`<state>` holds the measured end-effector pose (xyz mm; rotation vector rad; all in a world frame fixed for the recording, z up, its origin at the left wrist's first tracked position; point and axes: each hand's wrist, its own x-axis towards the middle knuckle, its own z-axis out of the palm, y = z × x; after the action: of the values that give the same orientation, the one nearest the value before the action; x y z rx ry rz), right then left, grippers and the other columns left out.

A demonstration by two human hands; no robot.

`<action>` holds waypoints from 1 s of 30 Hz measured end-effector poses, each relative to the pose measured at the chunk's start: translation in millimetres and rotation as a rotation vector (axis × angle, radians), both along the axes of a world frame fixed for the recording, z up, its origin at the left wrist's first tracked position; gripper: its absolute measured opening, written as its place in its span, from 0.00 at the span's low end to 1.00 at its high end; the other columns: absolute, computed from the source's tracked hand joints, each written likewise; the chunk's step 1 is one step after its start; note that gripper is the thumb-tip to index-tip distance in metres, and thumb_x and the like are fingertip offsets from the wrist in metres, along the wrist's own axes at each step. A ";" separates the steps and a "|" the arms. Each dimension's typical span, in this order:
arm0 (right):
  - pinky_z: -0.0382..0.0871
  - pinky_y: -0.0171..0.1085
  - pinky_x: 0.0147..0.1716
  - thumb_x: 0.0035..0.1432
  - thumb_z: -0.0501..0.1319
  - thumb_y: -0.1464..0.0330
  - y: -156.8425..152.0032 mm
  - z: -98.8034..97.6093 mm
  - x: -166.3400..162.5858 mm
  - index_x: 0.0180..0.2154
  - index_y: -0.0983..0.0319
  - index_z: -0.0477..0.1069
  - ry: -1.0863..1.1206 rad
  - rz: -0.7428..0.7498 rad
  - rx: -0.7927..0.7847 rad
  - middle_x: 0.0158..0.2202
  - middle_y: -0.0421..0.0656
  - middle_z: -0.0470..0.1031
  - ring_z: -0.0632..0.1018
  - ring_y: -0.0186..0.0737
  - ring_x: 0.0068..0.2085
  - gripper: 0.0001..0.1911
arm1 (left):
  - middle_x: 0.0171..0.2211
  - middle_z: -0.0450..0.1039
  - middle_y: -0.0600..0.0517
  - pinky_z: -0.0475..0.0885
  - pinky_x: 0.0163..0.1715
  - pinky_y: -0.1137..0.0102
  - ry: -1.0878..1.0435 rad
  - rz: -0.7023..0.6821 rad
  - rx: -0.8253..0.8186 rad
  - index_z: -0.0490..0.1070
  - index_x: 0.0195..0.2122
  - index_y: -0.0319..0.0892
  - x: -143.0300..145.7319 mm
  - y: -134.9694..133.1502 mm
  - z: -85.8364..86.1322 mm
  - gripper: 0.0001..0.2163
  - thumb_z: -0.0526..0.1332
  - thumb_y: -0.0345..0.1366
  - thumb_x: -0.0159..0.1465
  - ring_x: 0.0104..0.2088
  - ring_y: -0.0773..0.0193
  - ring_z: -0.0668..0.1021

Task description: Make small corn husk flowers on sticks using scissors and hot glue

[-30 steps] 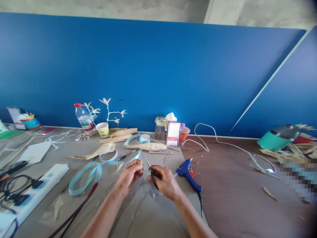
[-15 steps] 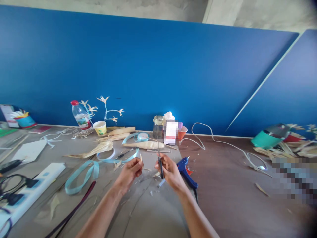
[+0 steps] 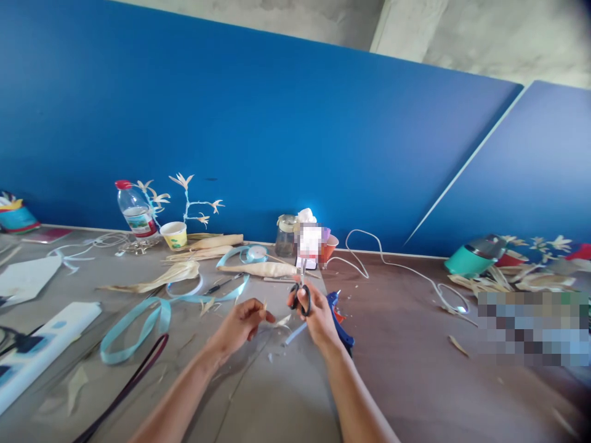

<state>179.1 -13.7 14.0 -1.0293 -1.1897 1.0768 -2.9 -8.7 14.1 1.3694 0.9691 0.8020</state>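
My right hand (image 3: 318,317) holds a pair of black-handled scissors (image 3: 302,298), blades pointing up and away from me. A finger appears to sit in the handle loop. My left hand (image 3: 242,326) is closed in a pinch on a small pale piece of dried husk (image 3: 265,306), mostly covered by the fingers. Small husk scraps (image 3: 284,321) lie on the table between the two hands. A clear glue stick (image 3: 296,333) rests near my right wrist. Partly behind the right hand lies a blue glue gun (image 3: 342,329).
Light blue ribbon (image 3: 138,351) loops across the table at left, near a white power strip (image 3: 55,344). Dried husks (image 3: 258,269), a yellow paper cup (image 3: 174,236), a plastic bottle (image 3: 137,215) and a glass jar (image 3: 286,237) stand or lie farther back. A white cable (image 3: 392,263) runs along the right.
The scissors have turned in my right hand, so both handle loops now face me. My left hand has moved slightly, its fingers less tightly curled. The whole view has shifted to the right.
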 end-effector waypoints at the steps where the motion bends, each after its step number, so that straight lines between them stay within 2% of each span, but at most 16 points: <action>1: 0.57 0.32 0.21 0.52 0.55 0.54 2.4 -1.8 3.4 0.49 0.65 0.63 -0.113 -0.101 -0.009 0.24 0.41 0.70 0.65 0.32 0.21 0.28 | 0.24 0.72 0.52 0.54 0.16 0.76 0.008 0.018 -0.001 0.64 0.25 0.38 -0.8 1.2 -1.7 0.12 0.58 0.44 0.55 0.15 0.76 0.59; 3: 0.61 0.35 0.27 0.51 0.56 0.57 6.1 -5.4 10.1 0.50 0.64 0.63 -0.427 -0.286 -0.066 0.27 0.43 0.73 0.71 0.38 0.26 0.27 | 0.22 0.71 0.54 0.53 0.16 0.76 0.013 0.048 -0.015 0.63 0.26 0.39 -1.9 3.2 -4.8 0.12 0.57 0.44 0.54 0.14 0.76 0.60; 5: 0.62 0.39 0.34 0.51 0.57 0.61 7.8 -8.0 15.2 0.52 0.63 0.61 -0.778 -0.381 -0.174 0.32 0.45 0.75 0.75 0.43 0.33 0.27 | 0.20 0.69 0.56 0.53 0.16 0.77 0.005 0.073 -0.041 0.63 0.27 0.39 -2.8 4.4 -7.2 0.12 0.58 0.44 0.53 0.14 0.75 0.61; 7: 0.59 0.42 0.40 0.51 0.56 0.64 7.4 -8.8 17.4 0.54 0.63 0.59 -1.041 -0.386 -0.274 0.35 0.47 0.76 0.75 0.46 0.38 0.27 | 0.20 0.68 0.57 0.54 0.16 0.77 -0.014 0.096 -0.060 0.63 0.30 0.39 -3.7 5.1 -9.0 0.12 0.59 0.44 0.53 0.15 0.75 0.62; 9: 0.56 0.44 0.44 0.52 0.55 0.65 6.0 -8.1 16.9 0.54 0.62 0.57 -1.183 -0.352 -0.330 0.36 0.47 0.77 0.75 0.47 0.41 0.26 | 0.20 0.68 0.57 0.56 0.17 0.77 -0.033 0.111 -0.065 0.64 0.32 0.39 -4.8 5.5 -10.2 0.12 0.59 0.43 0.53 0.16 0.75 0.63; 12: 0.55 0.44 0.45 0.53 0.55 0.64 4.3 -6.7 13.8 0.54 0.60 0.57 -1.264 -0.306 -0.347 0.39 0.47 0.76 0.75 0.46 0.42 0.26 | 0.23 0.69 0.56 0.58 0.19 0.77 -0.049 0.123 -0.051 0.66 0.34 0.38 -6.4 5.7 -10.7 0.12 0.59 0.42 0.54 0.17 0.74 0.65; 16: 0.55 0.42 0.45 0.52 0.57 0.63 5.3 -9.1 10.0 0.52 0.60 0.60 -1.308 -0.280 -0.290 0.44 0.49 0.73 0.73 0.46 0.44 0.25 | 0.25 0.70 0.54 0.59 0.21 0.76 -0.041 0.112 -0.026 0.67 0.35 0.38 -6.5 5.1 -9.5 0.11 0.58 0.40 0.55 0.18 0.74 0.66; 21: 0.56 0.38 0.42 0.54 0.56 0.65 9.4 -14.8 4.9 0.48 0.59 0.66 -1.346 -0.203 -0.202 0.42 0.48 0.73 0.73 0.43 0.44 0.18 | 0.23 0.69 0.55 0.59 0.20 0.76 0.012 0.144 0.014 0.67 0.33 0.38 -2.7 4.3 -9.1 0.13 0.58 0.43 0.54 0.17 0.73 0.65; 26: 0.57 0.36 0.40 0.56 0.54 0.66 11.5 -15.2 -0.8 0.42 0.58 0.69 -1.378 -0.198 -0.154 0.40 0.46 0.73 0.74 0.40 0.40 0.12 | 0.21 0.68 0.56 0.58 0.18 0.76 0.057 0.176 0.062 0.67 0.30 0.39 -0.4 4.7 -12.0 0.12 0.58 0.43 0.53 0.16 0.73 0.64; 30: 0.58 0.35 0.38 0.58 0.52 0.66 12.2 -16.9 -2.4 0.40 0.58 0.71 -1.369 -0.171 -0.115 0.39 0.45 0.72 0.74 0.39 0.39 0.11 | 0.20 0.68 0.56 0.58 0.17 0.76 0.061 0.187 0.088 0.67 0.29 0.39 0.3 4.5 -13.5 0.11 0.58 0.43 0.53 0.15 0.73 0.64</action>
<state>176.7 -1.5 -2.9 -2.0257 -2.0197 0.1670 -2.6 -4.2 0.7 1.3988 1.1333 0.9576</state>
